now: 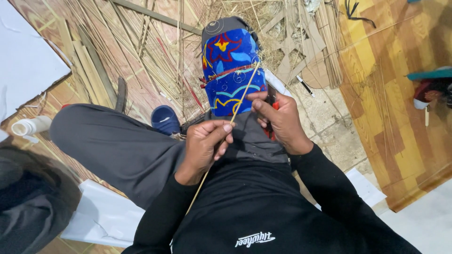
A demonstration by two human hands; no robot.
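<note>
A thin bamboo strip point(235, 110) runs diagonally across the person's lap, from the upper end near the knee down past the left wrist toward the black shirt point(245, 211). The left hand point(205, 146) closes its grip on the strip at mid-length, thumb and fingers pinched together around it. The right hand point(278, 120) sits just beside the strip, above and to the right of the left hand; its fingers are curled around a small tool with a red handle point(274, 106), of which only a little shows. The thumb of the right hand points toward the strip, but contact cannot be confirmed.

The strip's upper end lies over a blue patterned cloth point(230, 70) wrapped on the raised knee and bound with a red cord point(226, 74). The other leg, in grey trousers point(117, 146), folds to the left. A blue sandal point(165, 120) rests on the floor near it. Loose bamboo strips point(141, 47) cover the floor beyond. A white roll point(30, 126) lies at far left.
</note>
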